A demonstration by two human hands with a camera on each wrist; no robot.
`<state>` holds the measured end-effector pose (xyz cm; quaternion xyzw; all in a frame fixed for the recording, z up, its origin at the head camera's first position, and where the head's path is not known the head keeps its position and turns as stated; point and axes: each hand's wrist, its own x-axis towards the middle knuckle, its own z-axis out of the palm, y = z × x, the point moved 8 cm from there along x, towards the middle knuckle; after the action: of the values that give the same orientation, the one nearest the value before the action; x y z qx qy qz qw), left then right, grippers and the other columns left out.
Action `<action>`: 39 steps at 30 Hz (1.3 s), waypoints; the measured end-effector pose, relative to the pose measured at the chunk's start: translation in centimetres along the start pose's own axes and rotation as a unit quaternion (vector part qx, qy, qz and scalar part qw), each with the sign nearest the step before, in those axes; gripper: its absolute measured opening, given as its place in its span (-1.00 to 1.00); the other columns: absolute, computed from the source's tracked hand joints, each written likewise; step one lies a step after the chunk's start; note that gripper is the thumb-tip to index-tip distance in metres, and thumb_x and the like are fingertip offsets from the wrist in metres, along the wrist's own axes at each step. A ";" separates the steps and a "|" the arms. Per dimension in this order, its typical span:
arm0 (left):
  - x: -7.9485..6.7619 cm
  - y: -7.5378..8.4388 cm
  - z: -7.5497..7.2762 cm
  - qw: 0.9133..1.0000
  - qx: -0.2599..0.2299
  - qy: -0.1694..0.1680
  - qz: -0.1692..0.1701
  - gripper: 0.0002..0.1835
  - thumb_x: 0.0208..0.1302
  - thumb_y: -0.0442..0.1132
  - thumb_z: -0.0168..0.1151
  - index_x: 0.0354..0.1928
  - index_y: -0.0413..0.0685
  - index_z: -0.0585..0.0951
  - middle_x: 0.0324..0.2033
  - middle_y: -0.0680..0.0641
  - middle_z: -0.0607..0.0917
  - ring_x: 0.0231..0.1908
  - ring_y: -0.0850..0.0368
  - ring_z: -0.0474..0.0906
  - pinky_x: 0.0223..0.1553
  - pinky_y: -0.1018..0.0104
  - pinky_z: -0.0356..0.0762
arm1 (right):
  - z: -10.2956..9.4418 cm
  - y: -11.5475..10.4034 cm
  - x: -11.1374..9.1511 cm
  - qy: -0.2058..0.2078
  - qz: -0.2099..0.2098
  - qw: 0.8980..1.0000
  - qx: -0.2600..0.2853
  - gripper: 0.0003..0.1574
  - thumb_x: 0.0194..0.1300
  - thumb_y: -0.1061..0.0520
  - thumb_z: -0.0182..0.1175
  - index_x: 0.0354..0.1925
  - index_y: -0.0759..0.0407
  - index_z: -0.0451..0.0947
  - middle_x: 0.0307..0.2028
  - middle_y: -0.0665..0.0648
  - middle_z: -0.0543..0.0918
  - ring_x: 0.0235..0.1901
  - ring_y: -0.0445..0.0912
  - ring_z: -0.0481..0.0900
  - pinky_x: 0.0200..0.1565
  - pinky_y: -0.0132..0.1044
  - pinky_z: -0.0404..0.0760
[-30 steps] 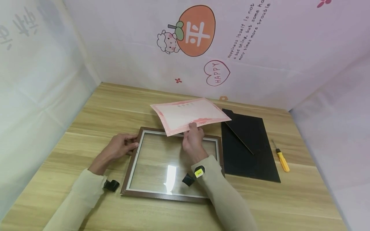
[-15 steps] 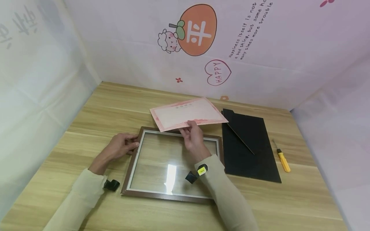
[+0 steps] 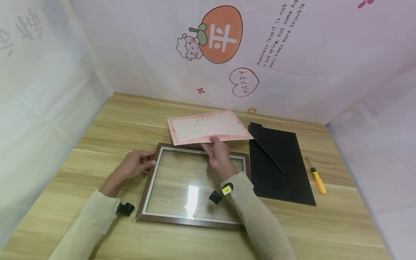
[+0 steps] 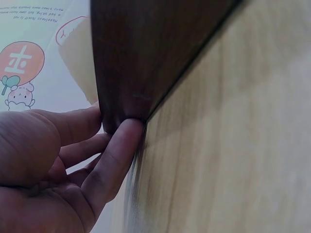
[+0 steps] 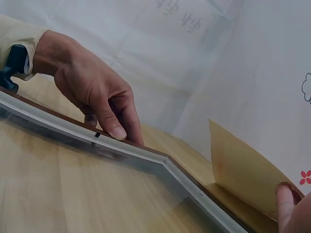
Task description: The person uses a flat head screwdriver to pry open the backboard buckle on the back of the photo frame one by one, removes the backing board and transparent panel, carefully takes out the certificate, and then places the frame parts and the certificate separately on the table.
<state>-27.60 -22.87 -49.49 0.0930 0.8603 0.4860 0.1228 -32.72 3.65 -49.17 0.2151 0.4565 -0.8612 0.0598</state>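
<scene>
A brown wooden picture frame (image 3: 186,222) with a silver inner lip and a clear pane lies flat on the table. At its left side my left hand (image 3: 131,164) grips the edge, thumb by the rim; the left wrist view shows fingertips on the dark outer side of the frame (image 4: 131,58). My right hand (image 3: 220,155) pinches a pink-bordered certificate (image 3: 208,126) at the middle of its near edge, thumb on top and fingers beneath. The sheet is raised over the frame's far side. Its plain tan back shows in the right wrist view.
Right of the frame lies a black backing board (image 3: 282,184) with a flat stand leg (image 3: 268,155) on it. A screwdriver (image 3: 318,182) with a yellow handle sits farther right. White printed cloth walls (image 3: 146,65) surround the wood-grain table (image 3: 107,122) at back and sides.
The certificate has shifted left and turned, its near left corner moving back so the near edge lies more level. My right hand moved slightly right; my left hand stayed on the frame.
</scene>
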 end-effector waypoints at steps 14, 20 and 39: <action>0.0 -0.2 0.0 1.000 -0.002 -0.001 0.000 -0.50 0.39 -0.39 0.15 0.30 -0.49 0.36 -0.05 -0.44 0.62 -0.26 -0.01 0.71 -0.33 0.36 0.73 | 1.5 1.4 0.3 0.075 -0.029 0.997 0.022 -0.46 0.38 0.36 0.08 0.28 0.43 0.26 0.34 0.33 0.34 0.22 0.10 0.53 0.14 -0.29 0.62; 0.0 -0.1 -0.1 1.000 0.002 -0.001 0.005 -0.50 0.39 -0.37 0.16 0.30 -0.48 0.36 -0.04 -0.42 0.60 -0.27 0.03 0.69 -0.33 0.37 0.72 | 2.0 1.4 0.3 0.078 -0.048 0.995 0.046 -0.48 0.36 0.40 0.06 0.24 0.47 0.21 0.31 0.36 0.34 0.22 0.09 0.52 0.09 -0.30 0.64; 0.1 -0.2 -0.1 1.000 0.005 -0.002 0.006 -0.49 0.39 -0.37 0.16 0.30 -0.47 0.36 -0.07 -0.41 0.64 -0.29 0.04 0.69 -0.34 0.38 0.72 | 2.2 1.9 1.8 0.083 -0.021 0.995 0.059 -0.40 0.45 0.36 -0.05 0.38 0.41 0.12 0.37 0.27 0.31 0.28 0.05 0.46 0.15 -0.30 0.61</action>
<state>-27.70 -23.01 -49.60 0.0998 0.8620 0.4822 0.1207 -34.46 0.88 -50.31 0.2791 0.4127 -0.8670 -0.0096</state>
